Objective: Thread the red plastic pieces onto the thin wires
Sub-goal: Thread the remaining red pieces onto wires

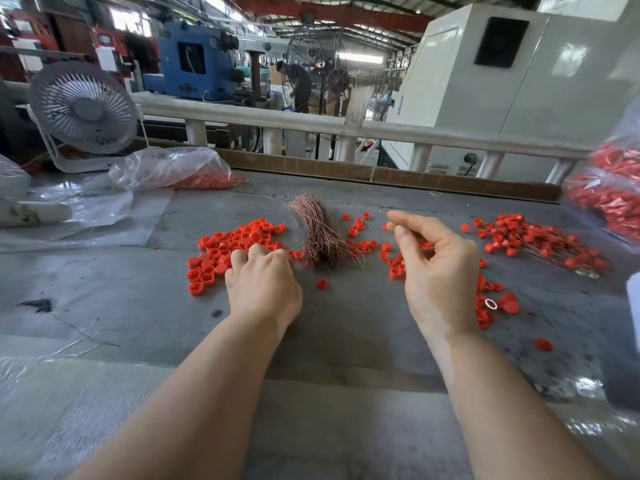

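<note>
Red pile, left: loose red plastic pieces (235, 247) lie heaped on the grey bench (138, 299), just left of centre.
Left hand: the left hand (263, 282) rests palm down at the near right edge of that pile, fingers curled into the pieces; whether it has one pinched I cannot tell.
Wire bundle: a copper-coloured sheaf of thin wires (317, 233) lies between the two hands, long axis running away from the person, far end fanned out. It sits just right of the left hand, touching nothing the hand holds.
Right hand: the right hand (440, 268) is raised, thumb and forefinger pressed together as if pinching one thin wire; the wire itself is too fine to make out.
Key relation: the piece source is under the left hand and the wire seems to be in the right, so the piece would travel rightwards to the wire tip.
Finished heap: threaded pieces on wires (540, 240) lie far right.
Containers: a clear bag (173, 171) back left and another bag (609, 195) at the right edge both hold red pieces.
</note>
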A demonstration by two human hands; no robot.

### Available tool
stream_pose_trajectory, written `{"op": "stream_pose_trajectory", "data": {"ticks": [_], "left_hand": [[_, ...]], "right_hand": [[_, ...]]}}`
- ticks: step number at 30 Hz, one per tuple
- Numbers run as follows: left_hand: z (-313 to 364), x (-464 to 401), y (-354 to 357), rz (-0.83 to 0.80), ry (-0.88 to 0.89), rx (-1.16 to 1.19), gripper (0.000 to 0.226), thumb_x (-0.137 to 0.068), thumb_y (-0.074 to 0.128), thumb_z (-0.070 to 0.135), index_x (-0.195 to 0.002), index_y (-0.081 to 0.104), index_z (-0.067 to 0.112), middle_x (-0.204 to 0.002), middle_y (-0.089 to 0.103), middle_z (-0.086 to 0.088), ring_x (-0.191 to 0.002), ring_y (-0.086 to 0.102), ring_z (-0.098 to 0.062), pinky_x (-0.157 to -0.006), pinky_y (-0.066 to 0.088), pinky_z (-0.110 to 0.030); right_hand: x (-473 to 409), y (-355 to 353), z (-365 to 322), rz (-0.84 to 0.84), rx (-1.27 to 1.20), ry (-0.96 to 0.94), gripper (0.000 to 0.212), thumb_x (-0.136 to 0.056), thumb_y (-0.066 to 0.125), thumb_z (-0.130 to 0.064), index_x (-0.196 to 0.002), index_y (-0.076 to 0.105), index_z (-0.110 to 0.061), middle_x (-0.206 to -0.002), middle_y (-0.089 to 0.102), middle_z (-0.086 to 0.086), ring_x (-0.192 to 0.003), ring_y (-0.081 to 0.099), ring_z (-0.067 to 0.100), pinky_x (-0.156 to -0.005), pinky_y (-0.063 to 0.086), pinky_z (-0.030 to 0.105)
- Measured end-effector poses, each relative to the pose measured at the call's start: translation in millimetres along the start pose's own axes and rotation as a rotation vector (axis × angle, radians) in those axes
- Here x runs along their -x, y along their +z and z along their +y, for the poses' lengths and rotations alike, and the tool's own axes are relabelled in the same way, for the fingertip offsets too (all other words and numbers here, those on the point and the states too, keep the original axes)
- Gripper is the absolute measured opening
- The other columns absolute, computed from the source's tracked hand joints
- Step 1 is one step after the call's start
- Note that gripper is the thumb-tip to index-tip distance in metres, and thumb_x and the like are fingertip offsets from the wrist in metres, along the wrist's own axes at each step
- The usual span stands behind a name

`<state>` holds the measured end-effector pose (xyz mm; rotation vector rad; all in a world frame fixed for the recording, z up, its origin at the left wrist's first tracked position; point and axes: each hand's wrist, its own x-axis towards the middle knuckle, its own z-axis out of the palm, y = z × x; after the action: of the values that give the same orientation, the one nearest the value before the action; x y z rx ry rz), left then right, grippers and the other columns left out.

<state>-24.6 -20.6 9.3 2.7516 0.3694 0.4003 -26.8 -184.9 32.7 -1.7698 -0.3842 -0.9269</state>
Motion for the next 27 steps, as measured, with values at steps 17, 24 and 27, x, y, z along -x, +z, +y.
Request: {"op": "stream_pose_trajectory", "data": {"ticks": [17, 24, 27], "left_hand": [[11.9, 1.2, -6.9, -0.046, 0.034, 1.058, 0.02, -0.082, 0.064, -0.002, -0.082, 0.069, 0.018, -0.077, 0.061, -0.001, -0.069, 0.053, -0.013, -0.061, 0.043, -0.015], [20.2, 8.1, -16.8, -0.387, -0.091, 1.576, 0.02, -0.081, 0.058, -0.009, -0.078, 0.067, 0.008, -0.061, 0.067, 0.004, -0.062, 0.062, -0.002, -0.068, 0.05, -0.01], [20.7, 10.0, -17.7, -0.442, -0.077, 1.582, 0.021, -0.081, 0.058, -0.009, -0.078, 0.067, 0.01, -0.062, 0.066, 0.004, -0.065, 0.06, -0.004, -0.068, 0.046, -0.014]], "right_hand": [[0.2, 0.0, -1.0, 0.058, 0.161, -0.145, 0.014, -0.087, 0.058, -0.006, -0.091, 0.072, -0.007, -0.089, 0.059, -0.001, -0.083, 0.059, 0.025, -0.074, 0.045, 0.032], [3.0, 2.2, 1.4, -0.017, 0.307, -0.305, 0.015, -0.087, 0.058, -0.007, -0.092, 0.072, -0.006, -0.082, 0.067, 0.006, -0.077, 0.058, 0.026, -0.074, 0.047, 0.038], [3.2, 2.1, 3.0, -0.048, 0.329, -0.305, 0.017, -0.087, 0.059, -0.008, -0.097, 0.073, -0.008, -0.081, 0.065, 0.007, -0.077, 0.056, 0.027, -0.073, 0.048, 0.039]]}}
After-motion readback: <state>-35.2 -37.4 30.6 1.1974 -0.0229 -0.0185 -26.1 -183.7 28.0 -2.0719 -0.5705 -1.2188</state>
